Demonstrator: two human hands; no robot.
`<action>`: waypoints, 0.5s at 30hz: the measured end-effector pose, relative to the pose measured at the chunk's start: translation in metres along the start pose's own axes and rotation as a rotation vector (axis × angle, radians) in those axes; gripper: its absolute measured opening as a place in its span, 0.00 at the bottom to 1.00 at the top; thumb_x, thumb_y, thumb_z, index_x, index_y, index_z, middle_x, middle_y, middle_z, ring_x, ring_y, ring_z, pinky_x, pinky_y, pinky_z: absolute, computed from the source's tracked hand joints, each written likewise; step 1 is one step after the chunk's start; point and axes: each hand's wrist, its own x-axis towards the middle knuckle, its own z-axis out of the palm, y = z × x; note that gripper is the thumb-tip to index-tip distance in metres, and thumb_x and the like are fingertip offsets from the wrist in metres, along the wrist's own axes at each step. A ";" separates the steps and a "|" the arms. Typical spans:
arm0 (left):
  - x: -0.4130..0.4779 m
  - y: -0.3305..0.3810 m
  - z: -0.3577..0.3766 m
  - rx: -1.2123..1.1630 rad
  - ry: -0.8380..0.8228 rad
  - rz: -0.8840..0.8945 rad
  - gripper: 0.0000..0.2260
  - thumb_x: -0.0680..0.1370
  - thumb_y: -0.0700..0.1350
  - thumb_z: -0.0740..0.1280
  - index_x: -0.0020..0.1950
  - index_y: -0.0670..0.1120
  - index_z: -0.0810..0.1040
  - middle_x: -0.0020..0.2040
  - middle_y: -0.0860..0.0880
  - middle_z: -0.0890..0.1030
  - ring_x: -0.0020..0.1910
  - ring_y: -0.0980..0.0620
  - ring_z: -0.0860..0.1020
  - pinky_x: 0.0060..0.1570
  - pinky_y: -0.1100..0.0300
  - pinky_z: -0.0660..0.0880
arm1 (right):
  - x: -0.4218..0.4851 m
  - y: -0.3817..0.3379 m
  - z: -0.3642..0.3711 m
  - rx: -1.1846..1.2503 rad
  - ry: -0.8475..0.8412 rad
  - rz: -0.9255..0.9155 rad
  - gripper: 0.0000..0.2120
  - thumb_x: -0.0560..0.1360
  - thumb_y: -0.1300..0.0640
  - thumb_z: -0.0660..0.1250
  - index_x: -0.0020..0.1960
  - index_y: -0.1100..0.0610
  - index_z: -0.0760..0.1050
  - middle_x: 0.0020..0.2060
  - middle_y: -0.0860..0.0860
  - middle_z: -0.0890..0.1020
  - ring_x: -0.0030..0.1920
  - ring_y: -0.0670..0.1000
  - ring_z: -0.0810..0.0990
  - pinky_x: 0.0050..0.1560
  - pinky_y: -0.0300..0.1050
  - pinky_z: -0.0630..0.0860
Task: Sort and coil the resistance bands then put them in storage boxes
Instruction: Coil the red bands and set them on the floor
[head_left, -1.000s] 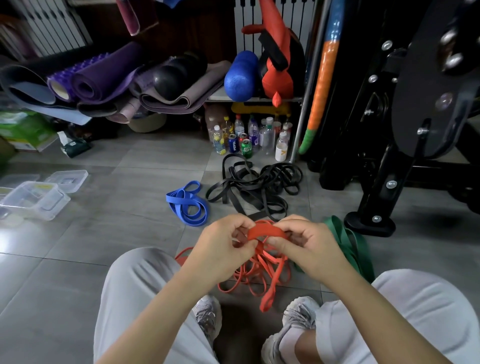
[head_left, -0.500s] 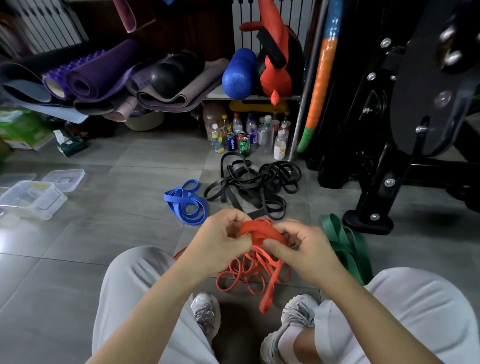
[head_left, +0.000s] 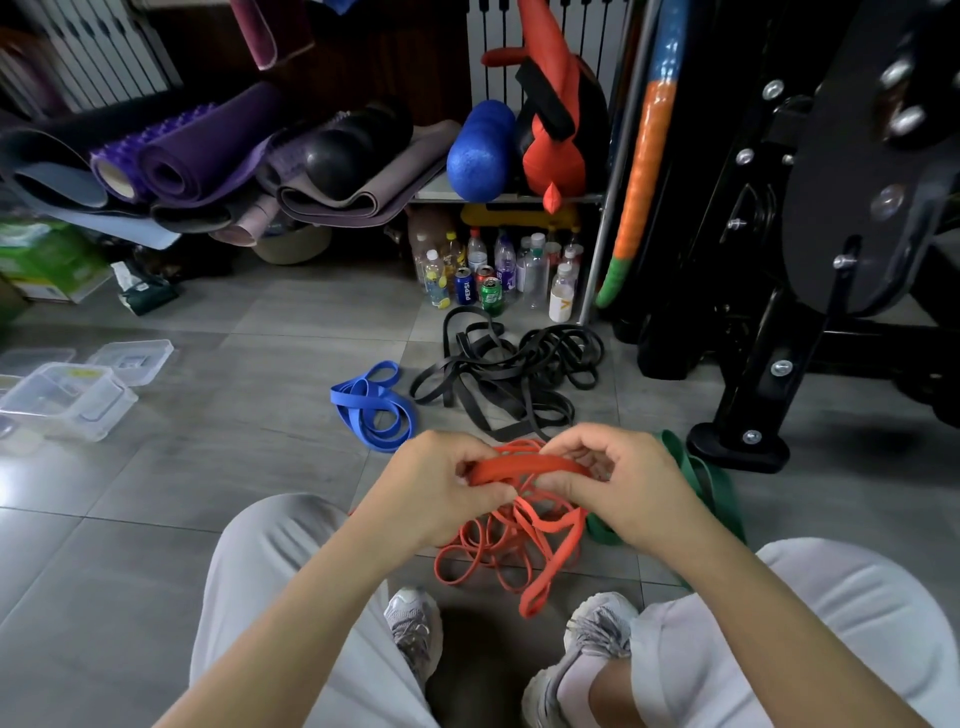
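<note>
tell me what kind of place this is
Most likely a home gym or gym storage corner: rolled exercise mats piled at the back, a blue foam roller on a shelf, a black exercise machine at right, and an orange band held over the tiled floor.

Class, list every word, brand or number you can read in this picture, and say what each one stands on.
"PEPSI": runs up the side of the blue can.
Green can: logo too blurred to read.
White bottle: an orange mark, unclear.
Green box: print too blurred to read.
</note>
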 end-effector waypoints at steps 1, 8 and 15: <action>0.000 -0.001 0.001 -0.078 0.001 -0.011 0.04 0.69 0.47 0.75 0.40 0.55 0.82 0.37 0.56 0.82 0.39 0.59 0.79 0.44 0.64 0.76 | -0.001 0.000 0.000 0.018 0.009 0.009 0.09 0.66 0.58 0.77 0.42 0.46 0.81 0.38 0.45 0.85 0.40 0.46 0.83 0.46 0.47 0.81; -0.005 0.003 0.017 -0.722 0.089 -0.037 0.07 0.64 0.47 0.74 0.41 0.53 0.85 0.38 0.47 0.85 0.37 0.53 0.82 0.39 0.62 0.79 | -0.005 0.005 0.022 0.272 0.092 0.021 0.10 0.65 0.58 0.76 0.46 0.56 0.81 0.38 0.53 0.85 0.40 0.50 0.83 0.41 0.38 0.79; -0.008 -0.003 0.033 -1.042 0.028 -0.080 0.11 0.63 0.46 0.73 0.44 0.47 0.86 0.37 0.48 0.84 0.36 0.57 0.81 0.39 0.66 0.77 | -0.009 0.007 0.031 0.385 0.084 -0.005 0.07 0.66 0.53 0.71 0.43 0.49 0.81 0.39 0.54 0.85 0.40 0.51 0.84 0.43 0.40 0.80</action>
